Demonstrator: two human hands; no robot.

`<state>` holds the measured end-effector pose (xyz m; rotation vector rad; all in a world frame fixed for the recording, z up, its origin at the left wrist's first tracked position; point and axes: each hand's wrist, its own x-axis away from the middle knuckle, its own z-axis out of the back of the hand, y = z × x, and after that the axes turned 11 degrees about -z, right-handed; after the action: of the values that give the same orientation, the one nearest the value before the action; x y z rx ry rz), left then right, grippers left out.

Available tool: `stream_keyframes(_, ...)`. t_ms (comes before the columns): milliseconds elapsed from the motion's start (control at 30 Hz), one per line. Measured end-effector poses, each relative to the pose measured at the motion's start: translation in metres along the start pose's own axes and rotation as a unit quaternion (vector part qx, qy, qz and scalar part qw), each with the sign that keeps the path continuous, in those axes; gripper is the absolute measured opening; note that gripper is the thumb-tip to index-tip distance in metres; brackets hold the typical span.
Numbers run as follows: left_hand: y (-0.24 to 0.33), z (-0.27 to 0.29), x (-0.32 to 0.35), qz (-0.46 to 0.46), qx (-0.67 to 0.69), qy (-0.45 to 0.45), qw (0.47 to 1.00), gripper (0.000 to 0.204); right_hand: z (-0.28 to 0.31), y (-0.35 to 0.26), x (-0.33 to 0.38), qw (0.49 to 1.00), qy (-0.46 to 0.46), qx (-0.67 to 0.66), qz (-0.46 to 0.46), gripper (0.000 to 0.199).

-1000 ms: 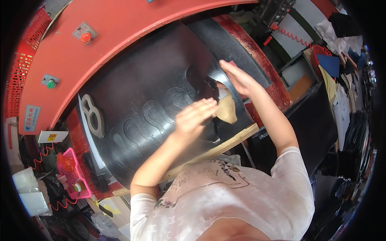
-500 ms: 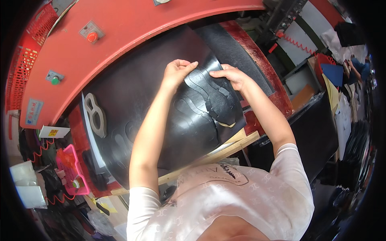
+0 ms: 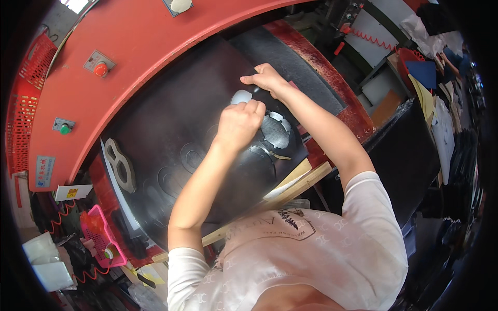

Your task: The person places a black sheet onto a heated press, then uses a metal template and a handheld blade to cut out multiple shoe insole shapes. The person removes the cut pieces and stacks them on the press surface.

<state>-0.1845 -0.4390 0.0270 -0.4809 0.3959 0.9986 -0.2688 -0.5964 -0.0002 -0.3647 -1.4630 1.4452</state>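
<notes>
A large black sheet (image 3: 171, 119) with several cut-out holes lies over the bed of a red press (image 3: 155, 36). My left hand (image 3: 239, 124) is closed in a fist on a shiny, cut-up part of the sheet (image 3: 275, 136) near its right end. My right hand (image 3: 267, 79) sits just beyond it, fingers curled on the sheet's far edge, next to a pale hole (image 3: 241, 96). Both forearms reach up from the lower edge. What lies under my hands is hidden.
A grey figure-eight cutting die (image 3: 119, 167) rests on the sheet's left end. A wooden strip (image 3: 295, 184) runs along the bed's near edge. A red button (image 3: 101, 68) and a green button (image 3: 65, 128) sit on the press. A pink basket (image 3: 98, 233) stands at lower left, stacked sheets (image 3: 423, 78) at right.
A second ago my hands were lifted with a tan piece between them. They then went to the sheet's far edge, and now my left hand has dropped lower into a fist.
</notes>
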Motion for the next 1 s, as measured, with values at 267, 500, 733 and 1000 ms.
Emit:
stream_keyframes(267,0.021,0.004,0.003,-0.093,-0.024,-0.04,0.995,0.01,-0.007,0.007,-0.014,0.992,0.087,0.092,0.012,0.038)
stream_keyframes(500,0.024,0.01,0.006,-0.142,-0.039,-0.029,0.989,0.017,-0.006,0.005,-0.013,0.982,0.103,0.158,0.016,0.039)
stream_keyframes(733,0.022,0.022,0.003,-0.105,0.03,0.009,0.994,0.012,-0.011,0.003,-0.006,0.964,0.16,0.182,0.107,0.045)
stream_keyframes(1000,-0.031,0.027,0.03,0.27,0.201,0.131,0.932,0.013,0.029,0.005,0.042,0.97,-0.229,-0.068,-0.046,0.036)
